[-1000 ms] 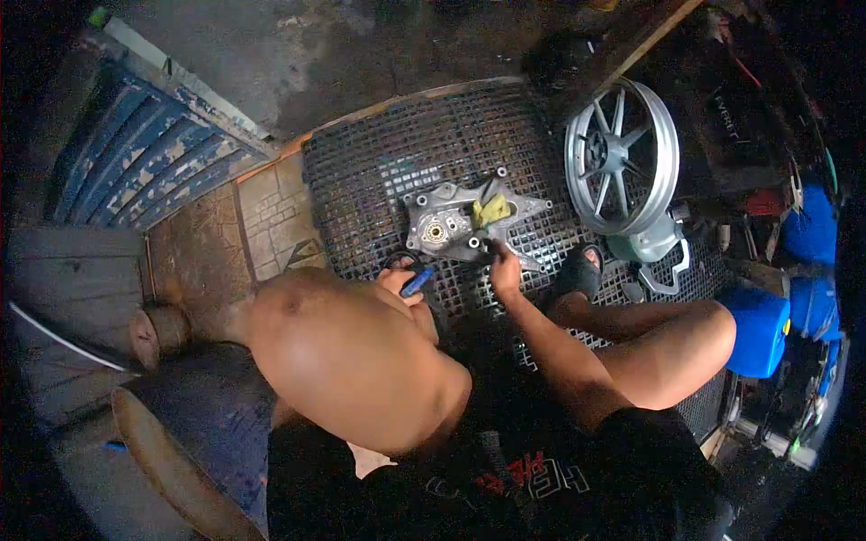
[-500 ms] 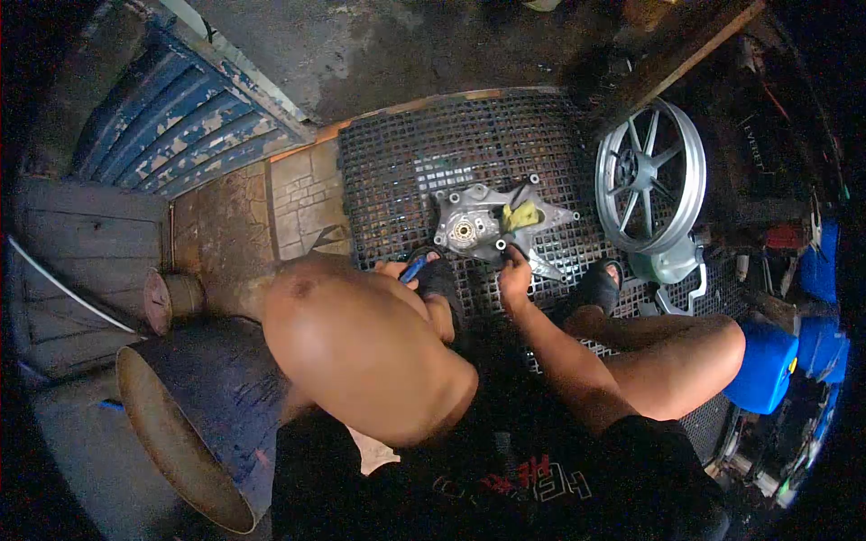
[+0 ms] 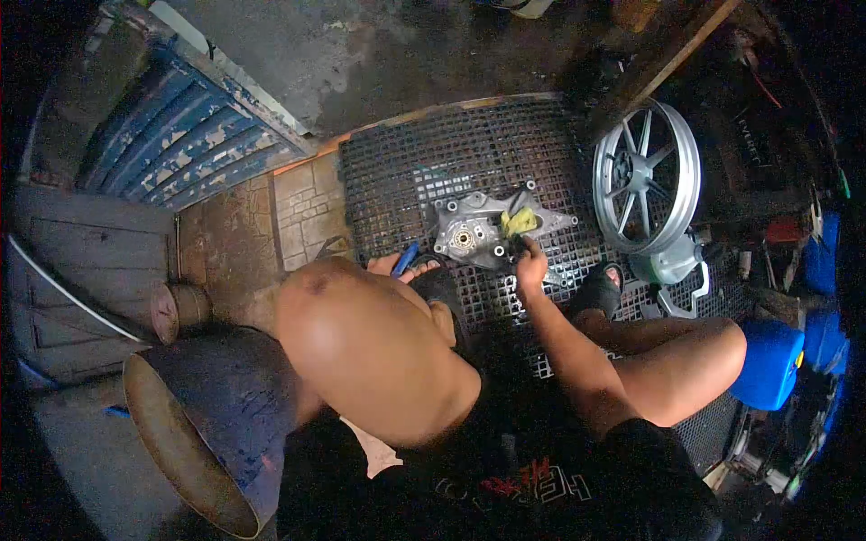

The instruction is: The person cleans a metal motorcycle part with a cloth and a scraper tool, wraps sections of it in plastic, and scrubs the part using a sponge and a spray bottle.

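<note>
A grey metal engine casing (image 3: 465, 216) with a round bearing (image 3: 463, 238) lies on the black grid mat between my feet. A crumpled yellow cloth (image 3: 519, 221) rests in its opening. My left hand (image 3: 386, 265) is closed around a slim blue object (image 3: 406, 259) of unclear kind, left of the casing and partly hidden behind my knee. At the casing's near edge, just below the cloth, is my right hand (image 3: 532, 268). Its fingers are pinched together at a small dark item that I cannot make out.
To the right, a silver spoked wheel (image 3: 645, 176) leans upright beside a wooden post (image 3: 690, 54). Blue plastic containers (image 3: 765, 365) stand at far right. A large open drum (image 3: 194, 442) lies at lower left, near a small round tin (image 3: 179, 311). My sandalled feet flank the casing.
My right hand has moved slightly up and right, closer to the yellow cloth. The blue object in my left hand has shifted up and left and stands more upright.
</note>
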The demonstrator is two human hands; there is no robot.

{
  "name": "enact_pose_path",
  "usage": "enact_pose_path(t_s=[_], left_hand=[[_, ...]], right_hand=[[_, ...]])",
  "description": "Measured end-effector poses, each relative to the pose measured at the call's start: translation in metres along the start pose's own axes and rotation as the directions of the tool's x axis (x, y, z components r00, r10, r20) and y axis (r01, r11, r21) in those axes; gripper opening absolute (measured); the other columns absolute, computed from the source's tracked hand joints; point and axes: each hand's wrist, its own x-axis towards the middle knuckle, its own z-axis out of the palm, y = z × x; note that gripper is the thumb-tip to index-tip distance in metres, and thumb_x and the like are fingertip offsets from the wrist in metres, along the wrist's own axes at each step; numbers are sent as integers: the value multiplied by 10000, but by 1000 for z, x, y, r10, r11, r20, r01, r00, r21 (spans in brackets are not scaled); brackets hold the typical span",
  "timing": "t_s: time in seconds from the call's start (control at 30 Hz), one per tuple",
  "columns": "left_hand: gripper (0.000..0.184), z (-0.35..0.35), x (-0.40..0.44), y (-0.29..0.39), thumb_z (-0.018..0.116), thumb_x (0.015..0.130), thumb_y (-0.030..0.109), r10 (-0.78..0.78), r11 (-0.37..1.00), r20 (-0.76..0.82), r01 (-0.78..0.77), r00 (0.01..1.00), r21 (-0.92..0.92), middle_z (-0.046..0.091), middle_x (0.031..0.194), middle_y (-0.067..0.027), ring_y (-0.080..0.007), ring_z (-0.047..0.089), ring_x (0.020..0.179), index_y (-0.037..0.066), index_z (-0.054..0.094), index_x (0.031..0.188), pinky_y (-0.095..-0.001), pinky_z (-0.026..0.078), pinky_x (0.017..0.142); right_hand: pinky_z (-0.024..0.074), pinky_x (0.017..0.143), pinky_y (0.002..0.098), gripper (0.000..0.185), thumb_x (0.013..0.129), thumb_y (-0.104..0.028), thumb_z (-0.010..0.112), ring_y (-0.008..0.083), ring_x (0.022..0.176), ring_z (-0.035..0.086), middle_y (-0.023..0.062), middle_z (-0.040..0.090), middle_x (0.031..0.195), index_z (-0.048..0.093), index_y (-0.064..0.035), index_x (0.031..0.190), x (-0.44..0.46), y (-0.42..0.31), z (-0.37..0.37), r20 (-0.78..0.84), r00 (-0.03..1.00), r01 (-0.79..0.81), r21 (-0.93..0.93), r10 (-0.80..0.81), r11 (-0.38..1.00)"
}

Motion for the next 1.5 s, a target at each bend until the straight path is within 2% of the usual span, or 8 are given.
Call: enact_pose_path(t_s=[0.37,0.5,0.73,0.9,1.0,1.13,1.33,1.5], left_hand=[[333,-2,62,-12,703,786,388,-10,999,-37,12,999,46,695,718,-82,-206,683,694,62,704,853,-368,519,676],[317,-12,71,7,695,794,349,168,985,48,-169,985,18,698,726,-98,-199,684,676,35,703,837,-360,530,658],[333,-6,59,83,698,783,329,180,947,90,-198,979,254,685,726,-175,-266,709,700,3,688,848,-433,556,649],[325,1,59,102,679,798,315,309,900,155,-341,939,273,638,661,-197,-339,678,628,-8,646,807,-455,522,630],[388,13,73,95,657,802,355,300,889,250,-365,920,275,676,714,-189,-305,699,641,3,686,964,-416,550,648],[390,30,81,84,658,804,348,534,780,200,-570,821,257,676,712,-184,-293,694,622,-1,670,979,-410,553,658],[355,55,79,91,681,785,347,370,870,246,-427,896,248,654,723,-230,-395,666,708,-5,650,816,-475,517,694],[343,69,85,82,692,781,337,496,789,227,-544,838,285,651,746,-240,-428,653,757,1,653,842,-507,504,722]], right_hand=[[522,825,287,405,872,107,409,190,976,642,154,657,1135,638,41,1199,28,26,9,20,997,64,191,-69,979],[516,809,274,406,859,97,420,181,955,640,145,661,1123,642,41,1194,12,-3,-17,98,994,-102,695,48,711],[510,793,271,394,862,71,416,178,929,636,122,660,1121,646,42,1180,37,33,0,-20,985,172,110,-171,979],[506,776,273,392,865,59,414,172,908,629,115,662,1107,636,45,1187,22,16,-17,76,992,-126,685,101,718],[497,708,262,386,869,55,420,148,835,614,107,668,1052,631,45,1191,53,75,21,-140,984,158,391,-111,907],[466,638,252,388,867,59,418,125,727,576,91,667,965,633,46,1189,48,71,5,-126,992,78,539,-12,838],[471,629,263,410,860,63,409,134,706,579,89,668,941,643,26,1195,61,106,10,-108,958,-192,440,264,877],[516,705,304,414,844,36,408,177,810,634,122,684,1006,654,28,1177,50,110,9,-246,966,24,391,79,920]])
